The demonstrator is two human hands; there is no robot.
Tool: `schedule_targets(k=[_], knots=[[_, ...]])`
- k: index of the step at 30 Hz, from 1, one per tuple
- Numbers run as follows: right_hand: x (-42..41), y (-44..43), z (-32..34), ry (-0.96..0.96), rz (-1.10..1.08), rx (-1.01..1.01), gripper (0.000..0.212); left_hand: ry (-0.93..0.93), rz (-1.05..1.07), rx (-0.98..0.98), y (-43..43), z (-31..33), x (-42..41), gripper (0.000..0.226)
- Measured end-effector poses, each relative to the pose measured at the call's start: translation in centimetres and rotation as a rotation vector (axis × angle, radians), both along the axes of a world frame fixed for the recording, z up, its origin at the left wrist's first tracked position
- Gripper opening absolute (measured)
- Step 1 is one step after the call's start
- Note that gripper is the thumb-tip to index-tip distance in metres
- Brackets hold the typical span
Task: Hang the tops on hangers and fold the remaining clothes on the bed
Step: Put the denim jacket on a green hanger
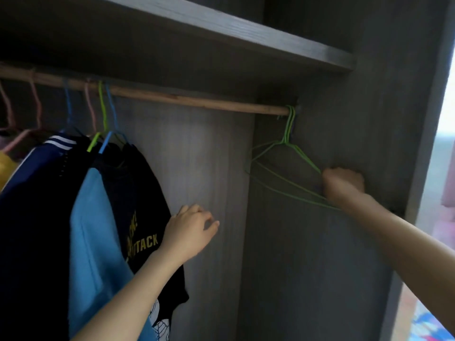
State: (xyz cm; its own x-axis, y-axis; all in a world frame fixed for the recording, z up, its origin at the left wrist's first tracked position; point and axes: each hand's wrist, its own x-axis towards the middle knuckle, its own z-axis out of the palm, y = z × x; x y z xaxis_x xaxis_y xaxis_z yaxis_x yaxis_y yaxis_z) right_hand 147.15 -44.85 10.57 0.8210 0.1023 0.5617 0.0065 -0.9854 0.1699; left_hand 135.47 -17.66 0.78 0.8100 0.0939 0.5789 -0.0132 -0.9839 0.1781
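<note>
Head view looks into a grey wardrobe, under its shelf and along a wooden rod. The right arm reaches forward and up from the lower right, nearly straight. The right hand is clenched round the lower corner of a bunch of empty green wire hangers, its knuckles turned toward the wardrobe's side wall. The hooks of those hangers sit on the far right end of the rod, and the frames slant down to the right into the fist.

The left arm rises from the bottom edge at a slant. The left hand is raised palm forward, just beside the right edge of a black T-shirt with yellow lettering. Its fingers are loosely curved and released, holding nothing, the thumb set apart from the forefinger. Whether the hand touches the cloth cannot be told.

The black T-shirt hangs on the rod's left half, next to a light blue top and a navy jacket with white stripes, on blue and green hangers. Pink hangers follow farther left.
</note>
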Motion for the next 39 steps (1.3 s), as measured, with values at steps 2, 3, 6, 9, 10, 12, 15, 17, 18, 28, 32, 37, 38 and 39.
schedule_targets(k=[2,3,6,9,10,12,15,17,18,28,32,37,38,39], knots=[[-0.2,-0.2,0.1,-0.013,0.041,0.017,0.025,0.006,-0.008,-0.046,0.2,-0.3,0.2,0.037],[-0.3,-0.1,0.1,-0.029,0.059,0.058,0.023,0.005,-0.009,-0.058,0.4,-0.4,0.1,0.039],[-0.5,0.5,0.0,-0.09,0.088,0.193,0.018,0.017,-0.008,-0.082,0.9,-0.5,-0.4,0.053],[-0.4,1.0,-0.1,-0.132,0.102,0.242,0.018,0.017,-0.01,-0.095,1.6,-1.0,-1.0,0.058],[-0.3,1.0,-0.3,-0.132,0.11,0.225,0.018,0.002,-0.013,-0.098,1.9,-1.1,-1.2,0.055],[-0.3,1.1,-0.9,-0.124,0.119,0.188,0.021,-0.014,-0.022,-0.114,2.4,-1.6,-1.4,0.059],[-0.7,1.4,-2.0,-0.139,0.143,0.174,0.024,-0.011,-0.023,-0.147,2.7,-2.2,-1.7,0.074],[-1.4,1.6,-2.3,-0.166,0.163,0.203,0.021,0.009,-0.024,-0.174,2.5,-2.6,-1.7,0.07],[-1.8,1.6,-2.6,-0.171,0.172,0.214,0.02,0.019,-0.034,-0.181,2.4,-2.8,-1.7,0.07],[-7.3,-1.6,-13.1,-0.248,0.432,0.002,0.026,-0.05,-0.073,-0.238,0.4,-6.6,-0.5,0.074],[-9.7,-4.4,-16.8,-0.339,0.623,-0.074,0.023,-0.147,-0.073,-0.237,-0.7,-10.1,0.8,0.074],[-13.6,-9.9,-20.7,-0.29,0.684,-0.166,0.025,-0.312,-0.178,-0.317,-3.7,-15.6,0.8,0.044],[-14.6,-11.3,-21.6,-0.28,0.67,-0.16,0.023,-0.299,-0.226,-0.362,-4.3,-16.5,0.2,0.039],[-15.5,-12.7,-22.3,-0.266,0.653,-0.144,0.022,-0.287,-0.269,-0.423,-5.0,-17.3,-0.5,0.032]])
